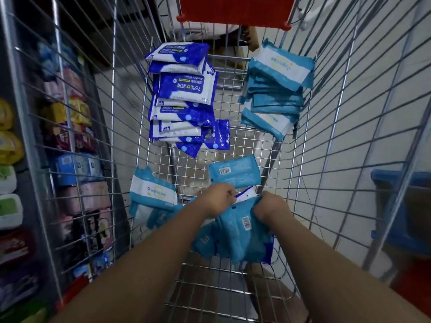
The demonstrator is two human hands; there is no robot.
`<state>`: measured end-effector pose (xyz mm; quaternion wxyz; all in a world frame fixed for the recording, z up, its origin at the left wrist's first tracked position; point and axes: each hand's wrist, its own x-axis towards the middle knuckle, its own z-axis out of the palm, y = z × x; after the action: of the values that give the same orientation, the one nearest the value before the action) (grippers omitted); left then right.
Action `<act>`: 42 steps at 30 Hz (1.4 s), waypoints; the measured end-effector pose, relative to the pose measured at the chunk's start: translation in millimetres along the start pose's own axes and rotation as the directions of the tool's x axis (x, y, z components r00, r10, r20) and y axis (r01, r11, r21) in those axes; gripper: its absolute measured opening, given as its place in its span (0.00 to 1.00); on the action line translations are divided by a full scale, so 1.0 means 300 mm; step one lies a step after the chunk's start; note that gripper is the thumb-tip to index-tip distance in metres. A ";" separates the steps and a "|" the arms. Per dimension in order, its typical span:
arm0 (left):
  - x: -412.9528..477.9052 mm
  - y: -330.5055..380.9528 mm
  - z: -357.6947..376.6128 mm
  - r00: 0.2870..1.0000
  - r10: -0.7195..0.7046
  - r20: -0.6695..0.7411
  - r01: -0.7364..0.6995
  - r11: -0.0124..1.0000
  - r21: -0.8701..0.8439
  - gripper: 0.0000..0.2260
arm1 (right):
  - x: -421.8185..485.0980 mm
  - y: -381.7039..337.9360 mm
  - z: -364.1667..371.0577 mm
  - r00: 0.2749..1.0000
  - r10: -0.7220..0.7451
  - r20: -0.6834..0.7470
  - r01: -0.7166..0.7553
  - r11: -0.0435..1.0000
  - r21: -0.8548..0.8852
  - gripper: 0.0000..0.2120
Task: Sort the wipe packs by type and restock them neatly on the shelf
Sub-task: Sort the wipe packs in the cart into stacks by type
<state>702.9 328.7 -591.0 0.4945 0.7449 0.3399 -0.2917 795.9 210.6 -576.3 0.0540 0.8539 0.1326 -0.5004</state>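
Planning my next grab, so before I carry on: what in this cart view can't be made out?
Head view:
- Bundle gripped by left hand and right hand: the packs overlap, so the count is hidden.
- White pack between the hands: mostly covered by the bundle and left hand; type unclear.
- Shelf goods: blurred behind the cart side; labels unreadable.
- Light-blue stack: lower packs overlapped; count unclear.
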 end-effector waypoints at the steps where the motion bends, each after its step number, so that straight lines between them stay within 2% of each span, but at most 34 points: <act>1: -0.001 0.009 -0.008 1.000 0.022 -0.020 -0.022 1.000 -0.015 0.07 | 0.002 0.002 0.003 1.000 -0.014 -0.012 0.014 1.000 -0.013 0.16; 3: -0.010 0.039 -0.030 0.997 0.042 -0.068 -0.052 0.987 -0.150 0.10 | 0.013 0.005 0.003 0.993 -0.065 -0.097 0.071 0.995 0.064 0.15; 4: -0.015 0.054 -0.049 0.996 0.027 -0.088 -0.051 0.959 -0.280 0.11 | 0.021 0.003 -0.001 0.984 -0.091 -0.151 0.120 0.973 0.198 0.12; 5: -0.023 0.070 -0.073 0.994 0.005 -0.109 -0.051 0.905 -0.423 0.12 | 0.027 -0.001 -0.008 0.976 -0.081 -0.201 0.156 0.908 0.390 0.09; 6: -0.031 0.086 -0.101 0.991 -0.016 -0.136 -0.061 0.839 -0.540 0.12 | 0.026 -0.016 -0.027 0.971 -0.041 -0.235 0.176 0.791 0.585 0.09; 8: -0.054 0.122 -0.179 0.975 -0.044 -0.216 -0.115 0.732 -0.671 0.10 | 0.019 -0.070 -0.092 0.966 0.021 -0.257 0.204 0.548 0.811 0.12; 12: -0.075 0.168 -0.349 0.896 -0.107 -0.432 -0.289 0.598 -0.748 0.11 | -0.006 -0.229 -0.250 0.958 -0.026 -0.286 0.280 0.302 0.911 0.15; 15: -0.064 0.178 -0.464 0.820 -0.214 -0.531 -0.395 0.461 -0.795 0.09 | -0.013 -0.361 -0.362 0.935 0.015 -0.355 0.349 0.146 0.926 0.04; 16: -0.056 0.178 -0.500 0.812 -0.238 -0.533 -0.424 0.388 -0.819 0.07 | -0.014 -0.404 -0.395 0.938 0.034 -0.344 0.342 0.045 0.939 0.03; 18: -0.048 0.185 -0.575 0.818 -0.249 -0.519 -0.491 0.170 -0.854 0.03 | -0.006 -0.484 -0.450 0.953 -0.025 -0.302 0.294 -0.171 0.941 0.08; 19: -0.041 0.185 -0.611 0.821 -0.243 -0.516 -0.518 0.061 -0.853 0.02 | -0.001 -0.520 -0.474 0.951 -0.097 -0.293 0.264 -0.240 0.934 0.09; 20: -0.024 0.178 -0.642 0.820 -0.244 -0.517 -0.534 -0.001 -0.846 0.06 | 0.002 -0.553 -0.493 0.941 -0.171 -0.291 0.241 -0.260 0.935 0.10; 21: -0.006 0.171 -0.666 0.820 -0.246 -0.517 -0.532 0.007 -0.847 0.12 | 0.011 -0.579 -0.503 0.933 -0.223 -0.281 0.230 -0.227 0.946 0.12; 22: 0.021 0.156 -0.683 0.809 -0.269 -0.522 -0.517 0.097 -0.851 0.16 | 0.020 -0.598 -0.503 0.932 -0.242 -0.268 0.238 -0.147 0.960 0.14; 24: 0.065 0.117 -0.688 0.767 -0.322 -0.554 -0.424 0.394 -0.816 0.22 | 0.051 -0.607 -0.474 0.941 -0.206 -0.269 0.293 0.093 0.952 0.14; 26: 0.096 0.066 -0.675 0.705 -0.330 -0.627 -0.316 0.645 -0.695 0.25 | 0.082 -0.585 -0.410 0.929 -0.161 -0.332 0.368 0.340 0.865 0.08; 27: 0.100 0.048 -0.664 0.686 -0.309 -0.659 -0.268 0.734 -0.624 0.25 | 0.091 -0.567 -0.378 0.913 -0.155 -0.377 0.405 0.436 0.804 0.05; 29: 0.103 0.017 -0.632 0.678 -0.208 -0.705 -0.237 0.846 -0.478 0.23 | 0.099 -0.520 -0.322 0.872 -0.178 -0.456 0.472 0.554 0.685 0.05; 32: 0.097 -0.026 -0.564 0.647 -0.012 -0.763 -0.251 0.941 -0.227 0.23 | 0.087 -0.437 -0.248 0.797 -0.272 -0.540 0.555 0.683 0.475 0.05; 36: 0.054 -0.068 -0.443 0.675 0.174 -0.717 -0.110 0.985 0.135 0.20 | 0.050 -0.343 -0.166 0.819 -0.345 -0.459 0.504 0.815 0.286 0.08; 39: -0.002 -0.138 -0.304 0.770 0.300 -0.562 -0.039 0.903 0.429 0.17 | 0.001 -0.267 -0.083 0.831 -0.475 -0.289 0.510 0.859 0.056 0.18; 42: -0.065 -0.208 -0.174 0.900 0.306 -0.310 -0.110 0.849 0.517 0.14 | -0.041 -0.200 0.011 0.813 -0.574 -0.093 0.558 0.816 -0.152 0.20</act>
<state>646.9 390.8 -591.8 0.2440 0.9202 0.2604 -0.1610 770.5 265.4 -564.9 -0.0563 0.8026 0.4136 -0.4262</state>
